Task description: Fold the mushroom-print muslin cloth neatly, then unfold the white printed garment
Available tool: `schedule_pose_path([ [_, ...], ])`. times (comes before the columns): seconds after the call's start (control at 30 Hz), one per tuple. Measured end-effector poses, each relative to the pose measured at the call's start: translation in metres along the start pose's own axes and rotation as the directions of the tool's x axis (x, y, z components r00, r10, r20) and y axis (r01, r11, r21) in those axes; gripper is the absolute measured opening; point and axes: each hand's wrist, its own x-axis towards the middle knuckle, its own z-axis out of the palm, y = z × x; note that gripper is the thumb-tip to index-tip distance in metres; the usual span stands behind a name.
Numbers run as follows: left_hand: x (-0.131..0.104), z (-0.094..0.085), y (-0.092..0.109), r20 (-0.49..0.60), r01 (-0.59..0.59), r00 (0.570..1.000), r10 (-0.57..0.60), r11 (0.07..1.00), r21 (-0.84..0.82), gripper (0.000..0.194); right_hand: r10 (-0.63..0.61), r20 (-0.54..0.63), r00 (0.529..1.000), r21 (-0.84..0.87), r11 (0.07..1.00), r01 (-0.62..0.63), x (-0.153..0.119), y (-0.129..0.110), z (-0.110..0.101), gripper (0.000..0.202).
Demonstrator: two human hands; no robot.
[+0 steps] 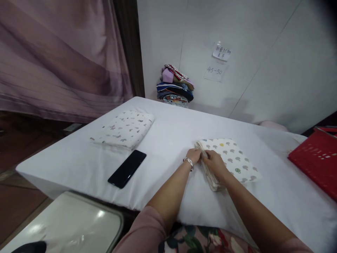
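Note:
A folded white cloth (231, 154) with grey, yellow and green prints lies on the white-covered table, in front of me to the right. Both my hands meet at its layered left edge. My left hand (194, 155), with a silver bracelet at the wrist, is closed on the far part of that edge. Just beside it, my right hand (214, 163) pinches the same folded layers, its thumb and fingers pressed together. Some fingertips are hidden behind the hands and the cloth.
Farther left on the table (168, 130) lies another folded white cloth (126, 128) with dark prints. A black phone (127, 168) rests near it. At the right edge sits a red bag (316, 158). Stacked clothes (175, 86) stand behind the table, and a white stool (79, 221) is at lower left.

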Motion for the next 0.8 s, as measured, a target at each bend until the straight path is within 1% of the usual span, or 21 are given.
schedule_pose_path([
  [0.07, -0.001, 0.001, -0.001, -0.005, -0.023, 1.0, 0.023, 1.0, -0.009, 0.047, -0.036, -0.016, 0.999, -0.028, 0.999, 0.035, -0.004, 0.0, 0.001, 0.019],
  [0.13, -0.001, 0.002, -0.002, -0.025, -0.071, 0.997, 0.072, 0.997, 0.019, 0.05, -0.039, -0.047, 0.998, -0.033, 0.999, 0.038, -0.009, 0.002, 0.002, 0.02],
  [0.2, 0.0, 0.004, -0.003, -0.052, -0.111, 0.992, 0.116, 0.99, 0.082, 0.047, -0.023, -0.061, 0.998, 0.041, 0.999, 0.026, -0.013, 0.007, 0.001, 0.023],
  [0.23, 0.0, 0.005, -0.003, -0.062, -0.117, 0.99, 0.124, 0.986, 0.116, 0.045, -0.002, -0.042, 0.999, 0.113, 0.994, 0.006, -0.014, 0.01, 0.0, 0.025],
  [0.27, 0.001, 0.005, -0.003, -0.066, -0.113, 0.99, 0.123, 0.983, 0.144, 0.042, 0.035, -0.002, 0.999, 0.197, 0.98, -0.033, -0.013, 0.014, -0.002, 0.026],
  [0.33, 0.002, 0.007, -0.003, -0.057, -0.098, 0.992, 0.109, 0.98, 0.175, 0.037, 0.13, 0.104, 0.986, 0.33, 0.931, -0.158, -0.007, 0.022, -0.008, 0.027],
  [0.4, 0.002, 0.007, -0.002, -0.05, -0.103, 0.992, 0.115, 0.974, 0.2, 0.034, 0.205, 0.159, 0.966, 0.369, 0.895, -0.251, 0.007, 0.028, -0.015, 0.026],
  [0.43, 0.002, 0.008, -0.002, -0.055, -0.113, 0.99, 0.128, 0.969, 0.221, 0.032, 0.218, 0.154, 0.964, 0.362, 0.895, -0.261, 0.016, 0.029, -0.018, 0.026],
  [0.5, 0.001, 0.009, -0.002, -0.085, -0.139, 0.982, 0.168, 0.952, 0.272, 0.032, 0.191, 0.121, 0.974, 0.286, 0.933, -0.218, 0.037, 0.026, -0.024, 0.026],
  [0.57, 0.0, 0.01, -0.002, -0.119, -0.149, 0.974, 0.193, 0.941, 0.305, 0.032, 0.094, 0.126, 0.988, 0.081, 0.991, -0.104, 0.058, 0.018, -0.026, 0.026],
  [0.6, -0.001, 0.01, -0.002, -0.13, -0.147, 0.972, 0.195, 0.94, 0.309, 0.032, 0.043, 0.148, 0.988, -0.044, 0.998, -0.037, 0.067, 0.012, -0.027, 0.026],
  [0.67, -0.002, 0.011, -0.001, -0.147, -0.139, 0.971, 0.189, 0.944, 0.3, 0.03, -0.017, 0.203, 0.979, -0.243, 0.968, 0.067, 0.082, 0.001, -0.025, 0.025],
  [0.7, -0.003, 0.011, -0.001, -0.151, -0.132, 0.971, 0.183, 0.946, 0.295, 0.029, -0.022, 0.225, 0.974, -0.297, 0.95, 0.091, 0.088, -0.004, -0.024, 0.025],
  [0.8, -0.005, 0.012, 0.0, -0.152, -0.114, 0.975, 0.162, 0.951, 0.288, 0.028, 0.008, 0.282, 0.959, -0.366, 0.925, 0.1, 0.1, -0.013, -0.021, 0.027],
])
